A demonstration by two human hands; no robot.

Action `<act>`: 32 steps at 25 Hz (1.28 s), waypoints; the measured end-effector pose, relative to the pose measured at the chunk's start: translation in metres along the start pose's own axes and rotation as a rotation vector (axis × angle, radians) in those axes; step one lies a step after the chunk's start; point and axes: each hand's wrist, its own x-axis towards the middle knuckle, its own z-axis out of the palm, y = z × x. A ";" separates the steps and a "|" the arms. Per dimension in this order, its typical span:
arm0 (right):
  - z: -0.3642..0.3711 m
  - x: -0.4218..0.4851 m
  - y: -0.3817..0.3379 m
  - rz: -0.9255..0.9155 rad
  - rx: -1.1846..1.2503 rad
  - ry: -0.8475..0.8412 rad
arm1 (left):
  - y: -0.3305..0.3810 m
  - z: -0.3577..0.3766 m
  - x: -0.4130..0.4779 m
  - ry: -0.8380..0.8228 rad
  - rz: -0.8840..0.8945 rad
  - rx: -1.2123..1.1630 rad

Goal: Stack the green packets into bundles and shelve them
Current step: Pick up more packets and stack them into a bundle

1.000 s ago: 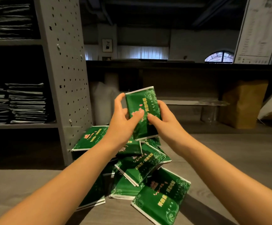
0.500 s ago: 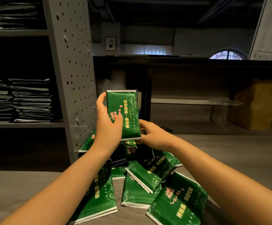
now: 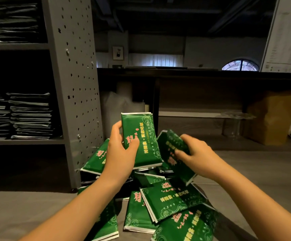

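Since 0.5 s ago the right hand (image 3: 198, 157) has come up from the pile (image 3: 169, 197) gripping 1 tilted green packet (image 3: 172, 150), fingers curled over its face. Just left of it, the left hand (image 3: 122, 152) grips an upright packet (image 3: 141, 136), thumb across the front. That pile lies on the grey surface (image 3: 19, 214) below both hands, beside the perforated shelf post (image 3: 75, 84), with dark stacks (image 3: 30, 115) shelved far left

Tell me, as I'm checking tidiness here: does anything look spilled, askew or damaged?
The loose green packets lie in a jumbled heap beside the grey shelf upright, overlapping at all angles, unlike the neat shelved stacks. The right hand grips one tilted packet; the left hand holds an upright bundle. No tears visible.
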 end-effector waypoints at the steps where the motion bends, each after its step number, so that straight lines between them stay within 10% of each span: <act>1: -0.002 -0.001 0.002 -0.002 0.071 0.103 | 0.001 0.002 -0.001 -0.014 -0.013 -0.007; 4: -0.005 -0.003 -0.002 -0.033 0.600 0.355 | 0.001 0.006 -0.006 -0.018 -0.047 0.003; 9: 0.006 -0.005 -0.019 -0.057 1.124 0.273 | 0.000 0.010 -0.006 -0.005 -0.118 -0.027; 23: 0.056 -0.009 -0.028 -0.151 0.921 0.057 | -0.003 0.020 -0.020 -0.152 -0.023 -0.053; 27: 0.023 0.000 0.000 -0.185 0.316 0.116 | -0.002 0.012 -0.010 -0.074 -0.035 -0.033; 32: 0.003 -0.004 0.011 -0.182 -0.090 -0.399 | -0.003 0.002 0.001 0.115 -0.151 -0.082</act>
